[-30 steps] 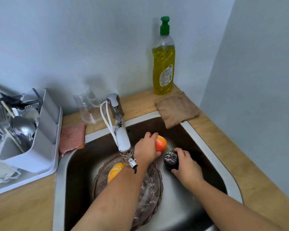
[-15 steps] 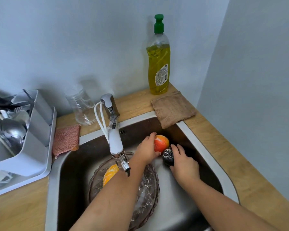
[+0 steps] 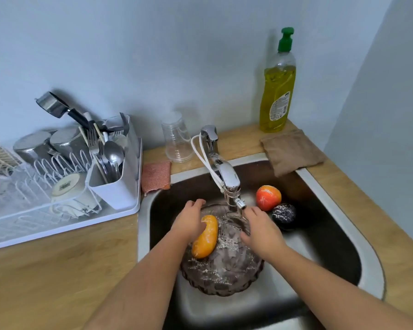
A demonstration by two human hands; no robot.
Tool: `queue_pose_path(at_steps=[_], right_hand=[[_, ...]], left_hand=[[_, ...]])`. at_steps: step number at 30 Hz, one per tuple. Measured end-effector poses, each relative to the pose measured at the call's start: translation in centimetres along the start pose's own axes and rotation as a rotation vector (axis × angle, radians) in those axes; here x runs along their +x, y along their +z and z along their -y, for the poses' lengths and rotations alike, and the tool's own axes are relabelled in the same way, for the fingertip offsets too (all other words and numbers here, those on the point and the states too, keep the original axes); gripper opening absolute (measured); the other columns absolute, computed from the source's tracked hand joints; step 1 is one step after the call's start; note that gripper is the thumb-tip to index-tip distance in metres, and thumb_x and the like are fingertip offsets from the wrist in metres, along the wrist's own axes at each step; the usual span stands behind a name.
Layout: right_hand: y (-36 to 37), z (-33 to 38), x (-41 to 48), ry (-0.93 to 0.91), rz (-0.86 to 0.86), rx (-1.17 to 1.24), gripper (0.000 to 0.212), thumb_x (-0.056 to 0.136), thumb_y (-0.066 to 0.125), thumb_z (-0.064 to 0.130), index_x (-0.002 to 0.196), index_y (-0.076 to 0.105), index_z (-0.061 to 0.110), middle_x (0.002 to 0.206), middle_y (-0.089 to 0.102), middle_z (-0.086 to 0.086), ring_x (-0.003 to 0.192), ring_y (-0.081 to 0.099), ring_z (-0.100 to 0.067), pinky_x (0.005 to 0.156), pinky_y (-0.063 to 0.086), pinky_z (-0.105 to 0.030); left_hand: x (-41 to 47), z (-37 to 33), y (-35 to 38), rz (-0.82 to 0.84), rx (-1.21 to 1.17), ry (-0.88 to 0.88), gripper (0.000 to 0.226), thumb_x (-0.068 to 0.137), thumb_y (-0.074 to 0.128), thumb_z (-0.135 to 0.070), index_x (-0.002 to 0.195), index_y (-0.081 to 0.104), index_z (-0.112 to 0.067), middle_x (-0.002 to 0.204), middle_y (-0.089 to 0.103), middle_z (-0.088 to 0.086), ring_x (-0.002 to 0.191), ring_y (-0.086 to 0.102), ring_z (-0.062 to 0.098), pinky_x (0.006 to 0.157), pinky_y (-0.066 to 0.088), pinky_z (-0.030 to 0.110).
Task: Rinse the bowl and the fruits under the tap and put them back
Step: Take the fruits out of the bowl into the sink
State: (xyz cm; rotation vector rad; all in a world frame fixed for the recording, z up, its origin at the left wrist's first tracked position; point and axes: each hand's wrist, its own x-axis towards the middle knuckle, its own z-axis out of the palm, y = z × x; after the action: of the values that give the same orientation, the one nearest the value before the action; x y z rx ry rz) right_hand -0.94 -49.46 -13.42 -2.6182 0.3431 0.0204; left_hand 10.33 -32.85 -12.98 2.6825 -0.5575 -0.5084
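Note:
A dark glass bowl (image 3: 224,275) stands in the sink (image 3: 343,248) under the tap (image 3: 229,184), with water falling into it. An orange-yellow fruit (image 3: 205,236) lies in its left side. My left hand (image 3: 190,221) holds the bowl's left rim, thumb inside against that fruit. My right hand (image 3: 260,231) holds the right rim, thumb inside. A red-orange fruit (image 3: 268,197) and a dark fruit (image 3: 283,215) lie on the sink floor just beyond my right hand, touching each other.
A dish rack (image 3: 57,186) with cups and a cutlery holder (image 3: 115,177) fills the counter at left. Behind the sink stand a clear cup (image 3: 177,139), a pink sponge (image 3: 156,175), a brown cloth (image 3: 291,151) and a soap bottle (image 3: 278,86).
My left hand let go of the red-orange fruit and my right hand let go of the dark fruit; both fruits now lie in the sink. Both hands moved back to the bowl's rim.

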Motion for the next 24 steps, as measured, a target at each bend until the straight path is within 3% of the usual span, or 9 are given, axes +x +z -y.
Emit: queue_pose_path(at_steps=[4, 6, 8, 10, 12, 15, 24], right_hand=[[3.0, 2.2, 1.0, 0.067, 0.165, 0.162, 0.073, 0.079, 0.069, 0.03, 0.142, 0.033, 0.026, 0.146, 0.038, 0.0, 0.13, 0.041, -0.021, 0.106, 0.037, -0.033], [4.1, 2.8, 1.2, 0.105, 0.251, 0.251, 0.084, 0.077, 0.073, 0.025, 0.146, 0.026, 0.024, 0.151, 0.032, -0.003, 0.131, 0.042, -0.022, 0.108, 0.036, -0.033], [4.8, 3.2, 1.4, 0.125, 0.289, 0.28, 0.091, 0.074, 0.077, 0.023, 0.148, 0.023, 0.024, 0.148, 0.035, -0.006, 0.127, 0.046, -0.023, 0.106, 0.038, -0.033], [5.3, 3.4, 1.7, 0.136, 0.295, 0.292, 0.095, 0.072, 0.079, 0.022, 0.148, 0.022, 0.024, 0.142, 0.043, -0.006, 0.122, 0.05, -0.024, 0.103, 0.042, -0.036], [5.8, 3.6, 1.9, 0.146, 0.3, 0.335, 0.096, 0.07, 0.08, 0.018, 0.147, 0.024, 0.024, 0.138, 0.048, -0.006, 0.117, 0.054, -0.025, 0.1, 0.046, -0.039], [6.4, 3.8, 1.7, 0.146, 0.271, 0.413, 0.095, 0.068, 0.079, 0.011, 0.146, 0.027, 0.023, 0.136, 0.052, -0.006, 0.111, 0.059, -0.026, 0.096, 0.049, -0.04], [4.2, 3.1, 0.7, 0.12, 0.235, 0.533, 0.089, 0.07, 0.077, 0.006, 0.143, 0.031, 0.028, 0.127, 0.053, 0.001, 0.091, 0.064, -0.012, 0.078, 0.055, -0.028]], left_hand=[[-1.5, 2.9, 0.4, 0.037, -0.105, -0.074, 0.069, 0.084, 0.064, -0.011, 0.145, 0.034, -0.02, 0.139, 0.041, 0.008, 0.117, 0.052, 0.022, 0.092, 0.043, 0.024], [-1.8, 3.5, 0.7, 0.034, -0.152, -0.087, 0.068, 0.083, 0.064, -0.01, 0.144, 0.036, -0.019, 0.138, 0.041, 0.008, 0.108, 0.055, 0.019, 0.091, 0.043, 0.023], [-1.9, 3.7, 1.0, 0.027, -0.184, -0.09, 0.066, 0.083, 0.062, -0.008, 0.142, 0.038, -0.022, 0.136, 0.042, 0.008, 0.1, 0.057, 0.018, 0.093, 0.047, 0.027], [-1.9, 3.5, 1.2, 0.079, -0.177, -0.064, 0.07, 0.082, 0.061, -0.007, 0.145, 0.035, -0.024, 0.14, 0.043, 0.009, 0.112, 0.057, 0.024, 0.1, 0.048, 0.036], [-2.1, 3.5, 1.2, 0.142, -0.186, -0.057, 0.076, 0.08, 0.062, -0.009, 0.147, 0.032, -0.027, 0.139, 0.048, 0.01, 0.12, 0.055, 0.028, 0.102, 0.047, 0.042], [-2.4, 3.7, 1.3, 0.148, -0.197, -0.073, 0.074, 0.081, 0.064, -0.01, 0.146, 0.034, -0.026, 0.135, 0.053, 0.01, 0.118, 0.055, 0.027, 0.102, 0.047, 0.039], [-3.8, 2.1, 0.8, 0.061, -0.34, -0.024, 0.072, 0.077, 0.069, -0.005, 0.141, 0.042, -0.025, 0.127, 0.053, 0.005, 0.112, 0.059, 0.025, 0.094, 0.051, 0.034]])
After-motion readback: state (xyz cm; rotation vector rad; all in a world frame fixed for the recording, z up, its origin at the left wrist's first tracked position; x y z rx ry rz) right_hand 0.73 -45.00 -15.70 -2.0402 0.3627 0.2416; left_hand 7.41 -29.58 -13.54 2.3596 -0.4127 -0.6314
